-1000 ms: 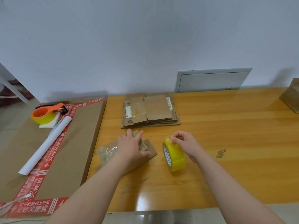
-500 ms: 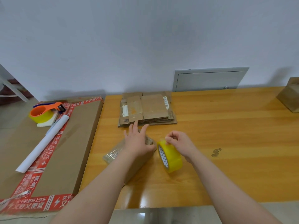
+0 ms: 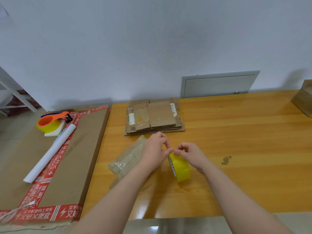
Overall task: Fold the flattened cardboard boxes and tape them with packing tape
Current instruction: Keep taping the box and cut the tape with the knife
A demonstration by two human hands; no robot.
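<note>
A yellow roll of packing tape (image 3: 180,168) stands on edge on the wooden table (image 3: 236,149). My right hand (image 3: 190,153) curls over its top and pinches at the rim. My left hand (image 3: 154,152) meets it there, fingertips pinching at the same spot. A small flattened cardboard box (image 3: 130,159), covered in clear tape, lies under my left wrist. A stack of flattened cardboard boxes (image 3: 154,118) sits farther back, near the wall.
A big flat carton (image 3: 70,157) with red printed tape lies left of the table. On it rest an orange tape dispenser (image 3: 50,121) and a white paper roll (image 3: 50,153). A brown box (image 3: 303,100) stands at the far right edge.
My left hand has lifted off the small flattened box and moved right to the top of the tape roll, joining my right hand's fingertips. The roll stays in place.
</note>
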